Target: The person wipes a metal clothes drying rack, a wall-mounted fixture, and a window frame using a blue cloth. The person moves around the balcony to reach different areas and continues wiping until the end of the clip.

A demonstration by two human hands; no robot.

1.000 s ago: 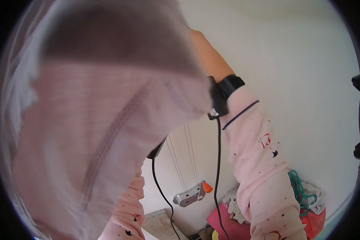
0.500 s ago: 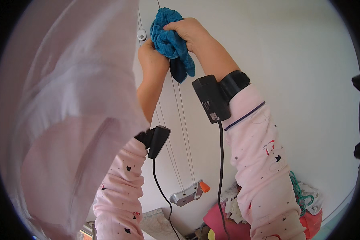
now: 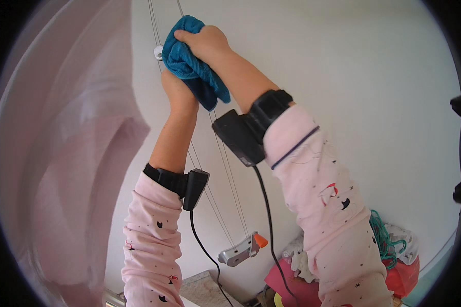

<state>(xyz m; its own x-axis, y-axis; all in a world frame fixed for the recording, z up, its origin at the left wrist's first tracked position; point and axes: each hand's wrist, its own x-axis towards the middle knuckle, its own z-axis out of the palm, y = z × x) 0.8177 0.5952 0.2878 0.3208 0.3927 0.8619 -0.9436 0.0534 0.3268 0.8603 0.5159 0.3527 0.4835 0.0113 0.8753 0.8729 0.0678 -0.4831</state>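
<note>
A teal-blue cloth, bunched with a darker end hanging down, is wrapped about one of the thin wires running up the white wall. My right hand is closed on the cloth from the right, thumb pressed over its top. Below and to the left, my left hand grips the cloth from underneath; its fingers are hidden behind the fabric. A small white pulley-like fitting sits on the wires just left of the cloth. Lower down, the wires meet a silver wall bracket with an orange knob.
Pale pink sheer fabric hangs close by, filling the left side. Black cables trail from the black devices on both wrists. At the lower right lie a red bag, green cord and a pink item.
Both hands and the cloth have shifted left in the picture, the left hand slightly lower. The pink fabric covers less of the view, baring my left forearm.
</note>
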